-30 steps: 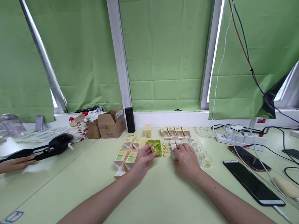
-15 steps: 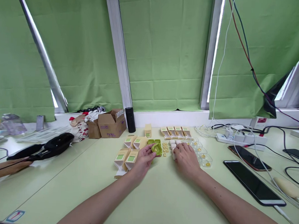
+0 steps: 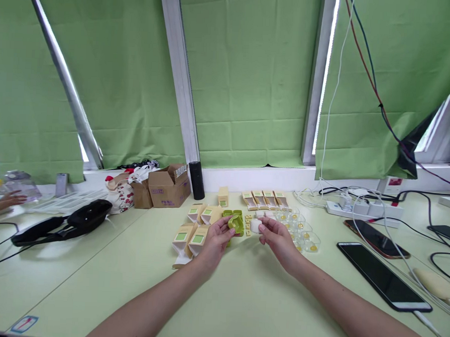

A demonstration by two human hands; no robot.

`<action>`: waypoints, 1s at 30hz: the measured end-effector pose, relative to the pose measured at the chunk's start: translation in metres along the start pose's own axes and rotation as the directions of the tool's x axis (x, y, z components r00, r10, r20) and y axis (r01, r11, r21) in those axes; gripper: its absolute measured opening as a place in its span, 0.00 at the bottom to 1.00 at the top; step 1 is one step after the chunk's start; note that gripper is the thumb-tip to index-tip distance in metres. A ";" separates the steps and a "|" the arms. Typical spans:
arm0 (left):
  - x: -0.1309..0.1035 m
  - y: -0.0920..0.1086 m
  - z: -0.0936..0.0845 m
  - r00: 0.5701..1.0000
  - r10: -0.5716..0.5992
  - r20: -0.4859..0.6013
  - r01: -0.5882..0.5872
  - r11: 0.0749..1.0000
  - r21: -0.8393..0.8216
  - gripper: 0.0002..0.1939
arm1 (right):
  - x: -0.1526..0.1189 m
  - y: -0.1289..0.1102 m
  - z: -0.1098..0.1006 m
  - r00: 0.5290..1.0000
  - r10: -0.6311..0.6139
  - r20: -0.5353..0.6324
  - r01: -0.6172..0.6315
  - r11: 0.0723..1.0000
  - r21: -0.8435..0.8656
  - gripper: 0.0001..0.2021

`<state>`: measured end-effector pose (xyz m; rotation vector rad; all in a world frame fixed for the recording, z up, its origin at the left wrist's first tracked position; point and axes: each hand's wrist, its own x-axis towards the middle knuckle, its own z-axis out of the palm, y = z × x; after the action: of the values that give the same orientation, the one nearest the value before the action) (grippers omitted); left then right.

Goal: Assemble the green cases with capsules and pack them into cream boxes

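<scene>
My left hand [image 3: 218,238] holds a small green square cup [image 3: 236,223] between thumb and fingers. Behind that cup stand more green cups [image 3: 227,213]. In my right hand [image 3: 276,237] a small white piece [image 3: 255,226] is pinched, a short way right of the green cup. Small yellowish pieces [image 3: 248,226] lie on the table between the hands. Clear round cups with yellow bits [image 3: 303,232] are just beyond and right of my right hand. Cream boxes with green squares [image 3: 183,237] stand to the left of my left hand.
More cream boxes [image 3: 265,200] stand at the back. A cardboard box [image 3: 169,186], black cylinder [image 3: 196,180] and black bag [image 3: 82,216] are leftward. Phones [image 3: 383,275], a power strip [image 3: 364,212] and cables lie right. Another person's hand [image 3: 12,198] shows far left.
My right hand has lifted a white piece from the row and moved it left, towards the green cup. My left hand has hardly moved. The other person's arm has moved back and away.
</scene>
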<state>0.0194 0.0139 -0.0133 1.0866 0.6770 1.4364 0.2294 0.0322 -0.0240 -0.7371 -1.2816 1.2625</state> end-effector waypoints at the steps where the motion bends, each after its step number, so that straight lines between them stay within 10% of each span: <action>1: 0.000 0.000 0.000 1.000 -0.003 -0.004 0.003 1.000 0.002 0.28 | -0.001 -0.001 0.002 0.999 0.046 0.016 -0.048 0.995 0.087 0.24; 14: -0.002 0.001 0.003 1.000 -0.006 -0.004 0.006 0.996 0.090 0.27 | -0.008 -0.003 0.007 0.988 0.147 0.049 -0.155 0.933 0.324 0.24; 30: -0.002 0.001 0.003 0.999 -0.008 0.035 0.003 0.989 0.149 0.29 | -0.014 -0.012 0.011 0.994 0.052 0.100 -0.069 0.982 0.175 0.25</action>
<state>0.0217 0.0111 -0.0120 1.2224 0.7711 1.3752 0.2243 0.0138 -0.0138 -0.5979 -1.2110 1.4555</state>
